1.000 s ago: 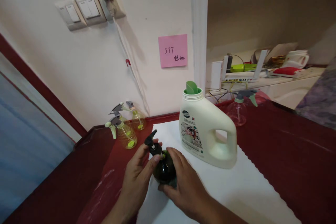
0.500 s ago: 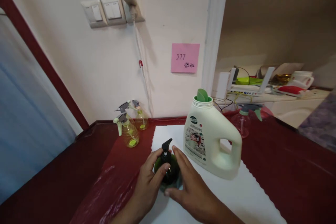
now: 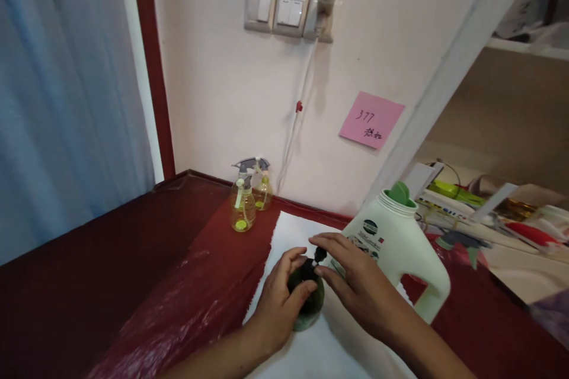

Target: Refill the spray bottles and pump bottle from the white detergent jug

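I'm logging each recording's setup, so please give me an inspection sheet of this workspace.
Surface: dark red table, partly under clear film, with a white sheet on it.
Things in hand: dark green bottle with black pump head.
Clutter: yellow-tinted spray bottles at the wall; pale green jug behind the right forearm, a green piece in its mouth.
Hands: left hand grips the bottle's side; right hand has thumb and fingertips at the pump head.
Cables: white cord hangs from the wall socket.
Surroundings: pink note, switches, blue curtain.
Spills: nothing seen.
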Demonstrator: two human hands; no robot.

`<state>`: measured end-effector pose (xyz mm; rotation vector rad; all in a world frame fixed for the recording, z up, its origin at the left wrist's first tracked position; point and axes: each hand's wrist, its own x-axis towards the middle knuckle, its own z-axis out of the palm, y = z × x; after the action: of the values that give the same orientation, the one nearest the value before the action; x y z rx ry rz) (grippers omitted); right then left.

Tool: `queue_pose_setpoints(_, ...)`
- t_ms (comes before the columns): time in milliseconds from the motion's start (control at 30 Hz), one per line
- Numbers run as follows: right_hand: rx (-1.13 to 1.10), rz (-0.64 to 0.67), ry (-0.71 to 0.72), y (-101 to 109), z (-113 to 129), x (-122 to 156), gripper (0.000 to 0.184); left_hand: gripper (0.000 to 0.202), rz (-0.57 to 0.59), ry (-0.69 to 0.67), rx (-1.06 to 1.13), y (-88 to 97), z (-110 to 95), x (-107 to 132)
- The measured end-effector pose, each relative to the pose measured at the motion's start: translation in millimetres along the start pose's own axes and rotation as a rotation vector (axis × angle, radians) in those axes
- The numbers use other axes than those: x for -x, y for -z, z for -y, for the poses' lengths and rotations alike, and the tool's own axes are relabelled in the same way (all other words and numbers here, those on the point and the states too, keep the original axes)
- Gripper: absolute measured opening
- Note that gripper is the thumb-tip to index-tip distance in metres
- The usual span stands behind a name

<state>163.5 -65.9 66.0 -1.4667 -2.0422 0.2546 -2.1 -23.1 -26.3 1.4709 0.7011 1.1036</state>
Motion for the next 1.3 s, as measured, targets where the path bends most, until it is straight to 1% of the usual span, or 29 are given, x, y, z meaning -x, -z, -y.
queue_pose_setpoints(100,0.087,0.109,-0.038,8,5,-8,0.027,0.053,0.016,0.045,0.029,-1.0,4,2)
queue_pose_setpoints(267,0.204,0.220,-0.058,14,15,-15,0.019,0.053,0.031,0.040,-0.009,-2.8,-1,1)
queue_pose_setpoints(333,0.233,0.245,-0.067,16,18,-18,0.018,0.050,0.030,0.041,-0.007,-3.9,-3,1)
queue_pose_setpoints(500,0.343,0.300,-0.102,17,22,-24,0.015,0.033,-0.001,0.014,-0.055,-6.0,-5,1)
queue_pose_setpoints(667,0.371,0.317,-0.143,19,24,-23,0.015,0.024,0.024,-0.037,-0.119,-5.9,-8,1)
queue_pose_setpoints(700,0.365,0.315,-0.147,21,25,-23,0.016,0.023,0.028,-0.042,-0.128,-5.7,-8,1)
queue_pose_setpoints(800,0.352,0.316,-0.119,24,27,-23,0.034,0.023,0.031,-0.051,-0.146,-5.2,-8,2)
queue_pose_setpoints(833,0.351,0.332,-0.110,24,28,-24,0.035,0.024,0.033,-0.051,-0.150,-5.2,-8,2)
queue_pose_setpoints(967,0.368,0.422,-0.132,18,32,-29,0.024,0.027,0.013,-0.006,-0.142,-6.7,-8,4)
queue_pose_setpoints(1067,0.425,0.438,-0.160,15,34,-33,0.012,0.039,-0.024,0.042,-0.100,-8.5,-8,6)
queue_pose_setpoints(1133,0.478,0.448,-0.171,14,35,-34,0.003,0.039,-0.031,0.039,-0.074,-9.2,-8,7)
queue_pose_setpoints(1233,0.554,0.473,-0.173,14,39,-38,0.006,0.030,-0.025,-0.006,-0.079,-9.1,-8,5)
queue_pose_setpoints(1300,0.616,0.491,-0.164,13,42,-41,0.012,0.025,-0.012,-0.044,-0.099,-8.7,-8,4)
